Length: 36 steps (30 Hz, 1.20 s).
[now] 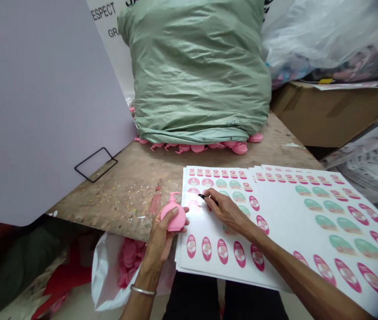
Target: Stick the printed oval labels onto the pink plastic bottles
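My left hand (165,231) is closed around a pink toy pump bottle (174,217), held upright with its pump top pointing away from me, at the left edge of the sticker sheets. Between the fingers of my right hand (224,206) is a slim black tool (203,196) with a narrow tip; its exact kind does not show. The tip is over the upper left of a white sticker sheet (208,224), near the pink round stickers. Rows of small pink, green and oval pink stickers are printed on this sheet.
A second stack of sticker sheets (275,213) lies to the right. Behind stands a large green sack (198,75), with pink pieces (198,148) under its edge. A white bag (104,266) of pink pieces is below left. A pale panel (42,98) borders the worn wooden table (118,200).
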Each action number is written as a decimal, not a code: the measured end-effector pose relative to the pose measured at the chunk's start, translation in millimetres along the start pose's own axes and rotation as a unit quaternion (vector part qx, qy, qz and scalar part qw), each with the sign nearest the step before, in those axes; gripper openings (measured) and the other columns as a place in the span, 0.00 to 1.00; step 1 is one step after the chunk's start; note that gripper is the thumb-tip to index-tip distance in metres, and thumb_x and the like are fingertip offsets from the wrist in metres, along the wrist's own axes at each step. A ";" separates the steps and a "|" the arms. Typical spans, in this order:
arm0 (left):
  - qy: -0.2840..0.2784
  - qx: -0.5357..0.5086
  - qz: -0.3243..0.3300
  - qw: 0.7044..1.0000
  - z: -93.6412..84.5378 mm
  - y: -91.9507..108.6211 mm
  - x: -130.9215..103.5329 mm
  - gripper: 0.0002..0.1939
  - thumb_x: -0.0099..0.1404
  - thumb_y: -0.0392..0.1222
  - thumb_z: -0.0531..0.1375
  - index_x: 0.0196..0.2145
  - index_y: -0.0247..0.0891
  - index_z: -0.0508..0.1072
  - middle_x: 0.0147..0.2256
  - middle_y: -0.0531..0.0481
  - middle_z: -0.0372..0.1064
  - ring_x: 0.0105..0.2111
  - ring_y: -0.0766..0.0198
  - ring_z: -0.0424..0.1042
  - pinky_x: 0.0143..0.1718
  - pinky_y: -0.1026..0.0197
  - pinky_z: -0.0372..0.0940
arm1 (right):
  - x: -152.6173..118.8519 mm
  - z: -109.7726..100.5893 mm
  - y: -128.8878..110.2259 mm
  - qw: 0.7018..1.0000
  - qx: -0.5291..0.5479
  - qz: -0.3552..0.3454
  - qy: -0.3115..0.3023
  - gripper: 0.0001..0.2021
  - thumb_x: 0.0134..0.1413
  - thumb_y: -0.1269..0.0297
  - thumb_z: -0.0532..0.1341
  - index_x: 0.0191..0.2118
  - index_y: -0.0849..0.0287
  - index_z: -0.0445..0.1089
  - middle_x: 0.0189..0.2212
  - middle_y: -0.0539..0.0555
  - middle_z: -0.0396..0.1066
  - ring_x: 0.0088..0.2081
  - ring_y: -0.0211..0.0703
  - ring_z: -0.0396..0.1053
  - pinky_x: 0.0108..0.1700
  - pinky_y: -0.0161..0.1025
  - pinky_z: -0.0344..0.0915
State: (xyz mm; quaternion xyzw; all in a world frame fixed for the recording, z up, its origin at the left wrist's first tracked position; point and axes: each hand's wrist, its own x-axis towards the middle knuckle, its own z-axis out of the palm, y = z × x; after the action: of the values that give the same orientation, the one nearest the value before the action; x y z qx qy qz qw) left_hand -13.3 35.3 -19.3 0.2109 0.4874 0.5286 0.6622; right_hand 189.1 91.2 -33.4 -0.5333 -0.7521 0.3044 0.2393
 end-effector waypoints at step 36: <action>0.015 0.029 0.063 0.997 11.9 -28.6 13.6 0.25 0.51 0.49 0.69 0.44 0.34 0.74 0.41 0.43 0.72 0.37 0.58 0.75 0.39 0.57 0.72 | -2.2 32.3 10.3 0.967 -0.182 -0.070 0.161 0.05 0.56 0.68 0.57 0.29 0.58 0.64 0.26 0.50 0.69 0.31 0.42 0.62 0.36 0.39 0.51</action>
State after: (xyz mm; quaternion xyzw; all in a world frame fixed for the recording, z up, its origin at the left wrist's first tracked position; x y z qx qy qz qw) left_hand 10.8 40.3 -42.6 0.2524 0.4984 0.5583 0.6133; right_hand 174.4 85.1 -63.4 -0.5558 -0.7819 0.0549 0.2768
